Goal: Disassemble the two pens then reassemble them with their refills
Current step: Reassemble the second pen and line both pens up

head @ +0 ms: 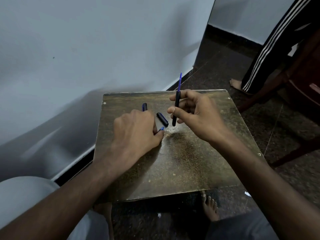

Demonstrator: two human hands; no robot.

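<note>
Head view, left hand hiding second pen, only ends showing

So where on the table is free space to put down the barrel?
The table's near half, between the two forearms, is bare, and so is its far left corner. The middle is crowded: the left hand covers a pen, and a cap lies beside the right hand.

Surface finishes, as observed
Tabletop: worn, scratched wood, faint sheen. Pen barrel: matt black plastic; refill: glossy blue plastic. Loose cap: matt black plastic.
</note>
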